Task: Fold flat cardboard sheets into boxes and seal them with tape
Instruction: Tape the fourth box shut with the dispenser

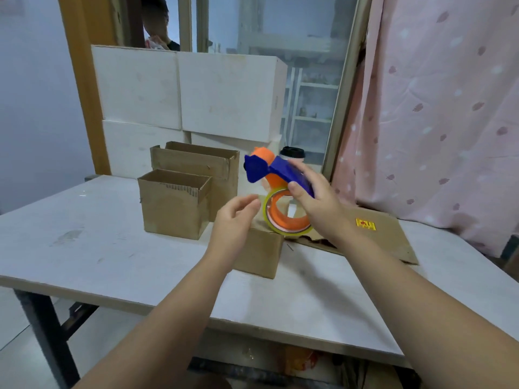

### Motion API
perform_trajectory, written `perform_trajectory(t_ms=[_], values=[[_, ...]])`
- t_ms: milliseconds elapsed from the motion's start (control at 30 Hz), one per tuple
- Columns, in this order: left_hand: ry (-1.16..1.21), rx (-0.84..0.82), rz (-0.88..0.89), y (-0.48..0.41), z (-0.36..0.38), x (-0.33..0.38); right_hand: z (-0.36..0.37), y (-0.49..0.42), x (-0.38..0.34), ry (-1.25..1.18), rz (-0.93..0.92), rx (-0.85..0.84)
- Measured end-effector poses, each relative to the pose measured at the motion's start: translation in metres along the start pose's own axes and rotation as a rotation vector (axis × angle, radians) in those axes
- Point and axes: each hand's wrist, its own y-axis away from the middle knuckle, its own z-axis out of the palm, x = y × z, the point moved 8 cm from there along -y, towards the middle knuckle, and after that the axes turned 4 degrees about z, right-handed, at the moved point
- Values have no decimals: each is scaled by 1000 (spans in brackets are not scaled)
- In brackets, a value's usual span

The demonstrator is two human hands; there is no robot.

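Observation:
My right hand [314, 203] grips the blue handle of a tape dispenser [269, 171] with an orange core and a clear tape roll [286, 217], held in the air above a small closed cardboard box [261, 252]. My left hand [234, 220] hovers just left of the roll over that box, fingers relaxed and holding nothing. Two folded boxes with open tops stand to the left: a smaller one [175, 207] in front, a taller one [196, 161] behind. A flat cardboard sheet [376, 234] with a yellow label lies to the right.
The white table [84, 248] has its front edge near me. Large white boxes [182, 91] are stacked at the back. A cup with a black lid [292, 154] stands behind the dispenser. A pink curtain [435, 108] hangs on the right. A person [157, 23] stands behind the stack.

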Motion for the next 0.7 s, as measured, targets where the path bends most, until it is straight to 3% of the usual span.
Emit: perform_trajectory(t_ms=[133, 333, 700], values=[[85, -24, -62, -3, 16, 8, 3, 3, -4, 108, -3, 10], [120, 225, -165, -9, 17, 6, 2, 0, -8, 207, -31, 6], [225, 421, -271, -5, 6, -3, 5, 2, -6, 234, -30, -20]])
